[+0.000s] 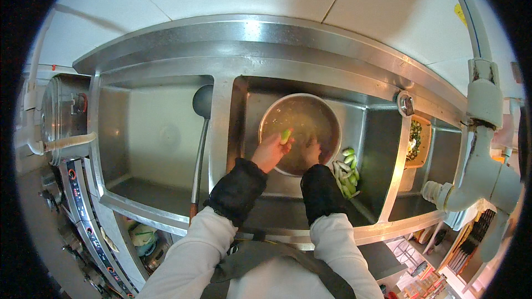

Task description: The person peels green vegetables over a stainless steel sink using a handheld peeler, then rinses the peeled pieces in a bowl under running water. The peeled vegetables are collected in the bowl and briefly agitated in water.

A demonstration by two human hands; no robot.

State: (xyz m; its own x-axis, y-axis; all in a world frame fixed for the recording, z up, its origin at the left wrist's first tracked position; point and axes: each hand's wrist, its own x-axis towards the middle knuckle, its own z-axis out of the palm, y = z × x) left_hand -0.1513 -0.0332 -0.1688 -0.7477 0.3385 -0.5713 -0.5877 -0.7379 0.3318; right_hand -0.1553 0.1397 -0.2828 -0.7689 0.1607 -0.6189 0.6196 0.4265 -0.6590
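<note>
My left hand (271, 149) is over the water of a round metal basin (337, 120), gripping a short, pale green vegetable piece (285, 136) between thumb and fingers. My right hand (311, 151) is dipped in the same cloudy water, its fingers blurred below the surface. Whether it holds anything there cannot be made out. The basin stands in the middle compartment of a stainless steel sink (274, 207). Beside it, on the compartment's floor at the right, lies a pile of green and white vegetable pieces (348, 174).
A long-handled ladle (202, 141) leans in the left compartment, which holds cloudy water (166, 124). The right compartment has an orange basket (423, 149) with food scraps. A thick white pipe (482, 91) rises at the right. Control panels (95, 236) with knobs line the lower left.
</note>
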